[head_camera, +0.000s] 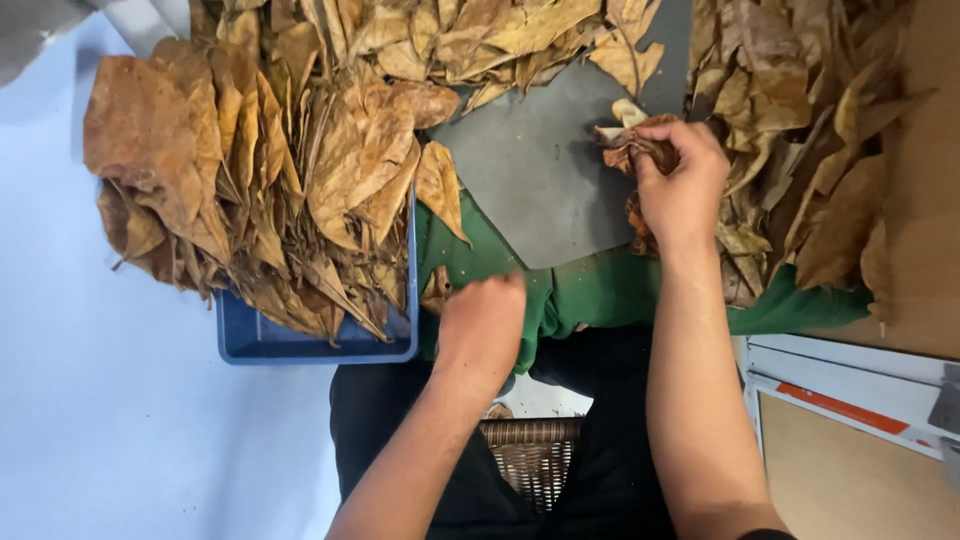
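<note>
Both my bare forearms reach up from the bottom edge. My left hand is curled into a loose fist, knuckles up, blurred. My right hand is extended farther, fingers bent inward and pinched together, wrist straight.

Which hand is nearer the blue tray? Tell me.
Left. The left hand lies just beside the blue tray at its corner; the right hand is farther off, gripping crumpled dry leaves.
</note>
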